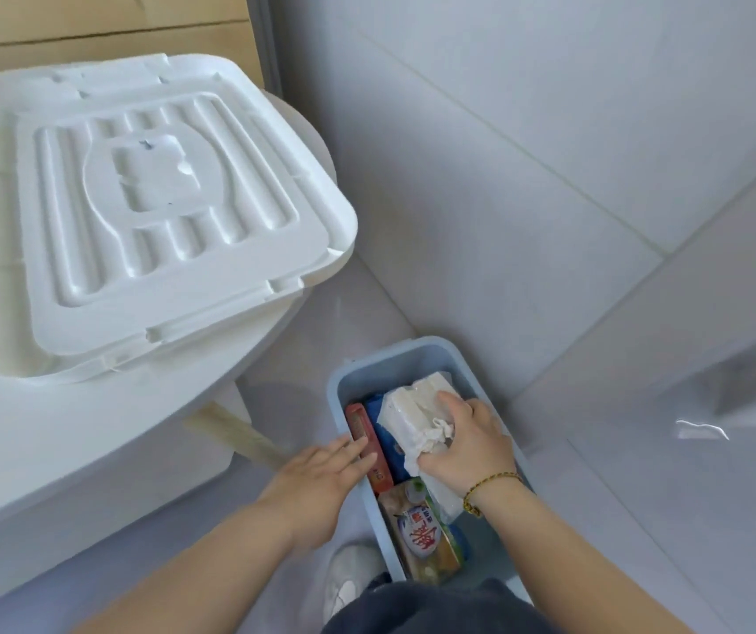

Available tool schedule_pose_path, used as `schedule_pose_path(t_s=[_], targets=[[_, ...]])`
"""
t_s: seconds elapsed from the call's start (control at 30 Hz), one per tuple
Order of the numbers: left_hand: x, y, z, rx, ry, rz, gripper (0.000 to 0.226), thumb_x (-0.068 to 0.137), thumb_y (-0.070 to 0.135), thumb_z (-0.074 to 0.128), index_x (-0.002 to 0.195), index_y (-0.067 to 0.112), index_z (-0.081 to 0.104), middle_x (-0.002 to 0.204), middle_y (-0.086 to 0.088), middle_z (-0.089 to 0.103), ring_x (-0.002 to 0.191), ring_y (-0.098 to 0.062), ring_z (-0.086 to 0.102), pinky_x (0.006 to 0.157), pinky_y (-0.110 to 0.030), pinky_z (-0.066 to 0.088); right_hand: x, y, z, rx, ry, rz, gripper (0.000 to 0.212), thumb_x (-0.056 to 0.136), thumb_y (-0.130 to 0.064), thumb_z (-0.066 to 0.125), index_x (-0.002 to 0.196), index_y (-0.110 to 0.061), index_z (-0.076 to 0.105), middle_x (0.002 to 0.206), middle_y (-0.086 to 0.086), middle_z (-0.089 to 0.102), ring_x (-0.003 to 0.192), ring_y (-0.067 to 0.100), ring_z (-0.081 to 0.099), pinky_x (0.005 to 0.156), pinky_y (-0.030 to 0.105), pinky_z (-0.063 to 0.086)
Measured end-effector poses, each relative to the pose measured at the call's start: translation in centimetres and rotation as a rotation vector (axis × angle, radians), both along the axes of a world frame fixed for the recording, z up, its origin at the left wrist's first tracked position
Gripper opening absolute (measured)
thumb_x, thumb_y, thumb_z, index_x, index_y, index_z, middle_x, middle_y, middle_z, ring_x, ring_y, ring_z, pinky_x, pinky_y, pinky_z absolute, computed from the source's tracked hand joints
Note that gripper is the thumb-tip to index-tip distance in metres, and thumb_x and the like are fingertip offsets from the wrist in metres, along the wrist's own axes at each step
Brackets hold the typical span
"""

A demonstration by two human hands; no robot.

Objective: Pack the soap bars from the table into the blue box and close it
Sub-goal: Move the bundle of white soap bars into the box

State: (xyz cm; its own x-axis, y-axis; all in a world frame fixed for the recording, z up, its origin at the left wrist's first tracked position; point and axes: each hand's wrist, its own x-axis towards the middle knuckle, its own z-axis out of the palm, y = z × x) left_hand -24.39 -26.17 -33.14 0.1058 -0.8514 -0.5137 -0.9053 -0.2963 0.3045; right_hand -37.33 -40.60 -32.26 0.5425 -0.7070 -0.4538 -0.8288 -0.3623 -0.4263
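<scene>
**Four packs down in the blue box, lid yet to come**

Four soap packs show in the blue box (406, 354), which sits on the pale tiled floor (596, 221) just beside the white round table (92, 427). Count them off: one red bar (364, 434) standing on edge along the left wall, one dark blue pack (385, 439) right next to it, one clear-wrapped white bar (415, 400) lying on top toward the far end, and one yellow printed pack (426, 537) at the near end.

The right hand (463, 443) is curled over the white bar's crumpled wrapper, fingers closed on it, pressing it down into place. The left hand (321, 473) lies flat and open, holding nothing, fingertips touching the box's left rim and the red bar, apparently steadying things.

So we look to be at the tail of the packing step: the tabletop shows no soap, only one white ribbed lid (152, 212) lying flat near its right edge.

Next move, by my reading: let go of the white bar once it sits below the rim, then find the cover. Whether that big white lid belongs to this narrow box, I cannot tell; it looks too wide.
</scene>
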Motion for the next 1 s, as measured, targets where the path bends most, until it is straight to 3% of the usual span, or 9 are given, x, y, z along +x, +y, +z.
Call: schedule_pose_path(t_s=[0.23,0.6,0.83,1.0], targets=[[-0.1,-0.4,-1.2,-0.005,-0.014,0.002,0.078,0.081,-0.008,0.029,0.143,0.026,-0.004,0.154,0.005,-0.014,0.139,-0.012,-0.020,0.113,-0.030,-0.007,-1.1,1.2,-2.4,-0.199,0.162,0.030,0.083,0.075,-0.047,0.055,0.142,-0.030,0.008,0.145,0.007,0.017,0.130,0.031,0.026,0.105,0.040,0.026],[-0.1,-0.1,-1.1,-0.033,0.018,0.018,0.071,0.088,-0.002,0.032,0.143,0.025,-0.002,0.155,0.004,-0.013,0.139,-0.012,-0.019,0.113,-0.031,-0.008,-2.3,3.6,-3.8,-0.175,0.507,-0.014,0.099,0.076,-0.049,0.057,0.143,-0.025,-0.013,0.150,0.016,0.007,0.134,0.036,0.023,0.103,0.048,0.032],[0.0,0.3,-1.7,-0.083,0.074,0.029,0.072,0.088,-0.001,0.033,0.143,0.025,-0.005,0.153,0.008,-0.017,0.132,-0.005,-0.027,0.108,-0.027,-0.012,-3.2,3.6,-3.9,-0.166,0.322,-0.082,0.092,0.073,-0.054,0.055,0.142,-0.030,0.000,0.143,0.010,0.018,0.129,0.031,0.029,0.103,0.044,0.033],[0.3,0.8,-2.4,-0.135,0.131,0.072,0.075,0.088,-0.002,0.031,0.140,0.025,-0.015,0.136,0.017,-0.030,0.118,-0.003,-0.038,0.101,-0.019,-0.018,-0.7,2.9,-3.5,-0.140,0.148,-0.105,0.092,0.070,-0.052,0.058,0.141,-0.033,0.003,0.141,0.007,0.020,0.127,0.029,0.028,0.103,0.042,0.029]])
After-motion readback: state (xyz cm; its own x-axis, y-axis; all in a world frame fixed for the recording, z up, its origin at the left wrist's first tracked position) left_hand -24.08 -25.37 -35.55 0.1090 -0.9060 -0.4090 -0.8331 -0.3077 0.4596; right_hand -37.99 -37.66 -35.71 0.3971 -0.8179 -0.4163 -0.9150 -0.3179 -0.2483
